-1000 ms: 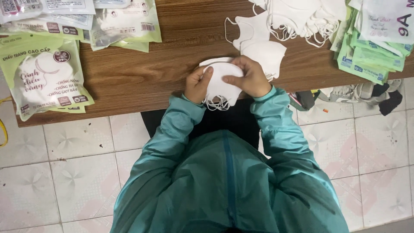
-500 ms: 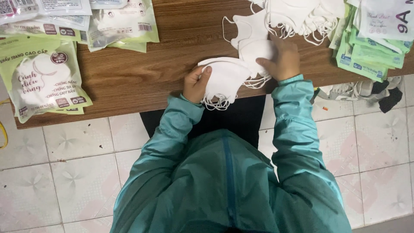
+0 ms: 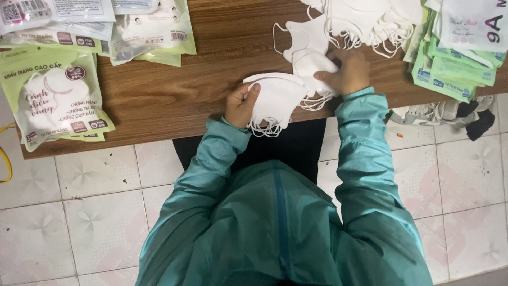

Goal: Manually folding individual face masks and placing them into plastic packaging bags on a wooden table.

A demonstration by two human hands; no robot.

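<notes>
My left hand (image 3: 241, 104) grips a stack of folded white face masks (image 3: 275, 98) at the near edge of the brown wooden table (image 3: 174, 95); their ear loops dangle over the edge. My right hand (image 3: 346, 71) rests further back on a single white mask (image 3: 312, 64), fingers closed on it. Another loose white mask (image 3: 302, 36) lies just behind it. Both arms wear teal jacket sleeves.
A heap of loose white masks (image 3: 365, 18) sits at the back right. Green-and-white sealed mask packets (image 3: 50, 98) lie at the left, more packets (image 3: 148, 26) at the back left, and a stack of flat green bags (image 3: 455, 58) at the right. Tiled floor below.
My right hand left the stack held at the table edge and reached back to the right onto a loose mask. My left hand kept hold of the stack.
</notes>
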